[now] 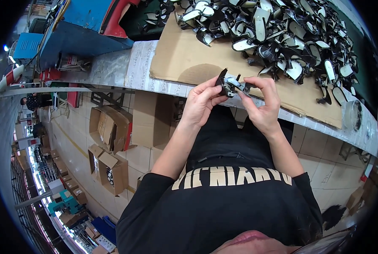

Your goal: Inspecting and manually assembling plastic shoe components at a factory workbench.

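Toward the left, a blue machine (81,40) with a red part (114,25) stands at the end of the bench (106,67). Below it on the floor, an open cardboard box (122,127) sits behind another open box (121,174). Next comes a flat cardboard sheet (172,61) over the bench's pale covering. Near the bench's front edge, the left hand (201,101) grips a small black-and-white piece (230,86) between thumb and fingers, while the right hand (263,99) pinches its right side. Beyond them, a heap of black-and-white pieces (261,25) spreads rightward; at far right rests a clear round object (352,115).
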A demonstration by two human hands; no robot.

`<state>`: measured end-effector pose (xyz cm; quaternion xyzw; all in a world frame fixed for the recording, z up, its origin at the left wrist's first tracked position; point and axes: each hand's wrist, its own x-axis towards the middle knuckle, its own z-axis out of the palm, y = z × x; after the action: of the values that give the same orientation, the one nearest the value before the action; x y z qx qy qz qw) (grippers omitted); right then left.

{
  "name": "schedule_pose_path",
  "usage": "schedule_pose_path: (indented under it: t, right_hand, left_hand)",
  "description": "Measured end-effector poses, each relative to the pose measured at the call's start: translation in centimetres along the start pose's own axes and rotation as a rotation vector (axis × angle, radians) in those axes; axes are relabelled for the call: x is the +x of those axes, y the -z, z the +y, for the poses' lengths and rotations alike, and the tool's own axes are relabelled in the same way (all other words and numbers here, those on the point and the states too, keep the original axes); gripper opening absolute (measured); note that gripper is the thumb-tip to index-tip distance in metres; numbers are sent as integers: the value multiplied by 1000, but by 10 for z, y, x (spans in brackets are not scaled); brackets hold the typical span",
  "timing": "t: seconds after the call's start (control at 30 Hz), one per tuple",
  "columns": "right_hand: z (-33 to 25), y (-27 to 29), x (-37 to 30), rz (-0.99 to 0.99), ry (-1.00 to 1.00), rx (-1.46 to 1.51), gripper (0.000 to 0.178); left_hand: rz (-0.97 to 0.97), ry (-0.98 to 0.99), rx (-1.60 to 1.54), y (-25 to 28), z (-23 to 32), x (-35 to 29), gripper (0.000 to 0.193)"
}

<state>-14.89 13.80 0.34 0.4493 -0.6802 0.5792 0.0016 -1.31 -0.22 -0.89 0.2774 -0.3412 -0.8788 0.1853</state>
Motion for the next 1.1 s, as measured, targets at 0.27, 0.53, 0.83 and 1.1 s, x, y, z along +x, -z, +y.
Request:
schedule_pose_path:
  t: [0.27, 0.53, 0.83, 1.1]
  right_hand:
    - [-3, 9, -6, -138, -173, 192, 34]
    - [-8, 26, -5, -107, -262, 358, 37]
    - [-15, 16, -1, -78, -51, -61, 35]
    - [-12, 18, -2, 38, -57, -75, 34]
  left_hand:
    - [-31, -96, 205, 2, 8, -12, 39]
    - [-29, -83, 225, 4, 14, -18, 38]
    - [7, -50, 277, 4, 9, -27, 36]
    - [40, -5, 216, 13, 7, -27, 35]
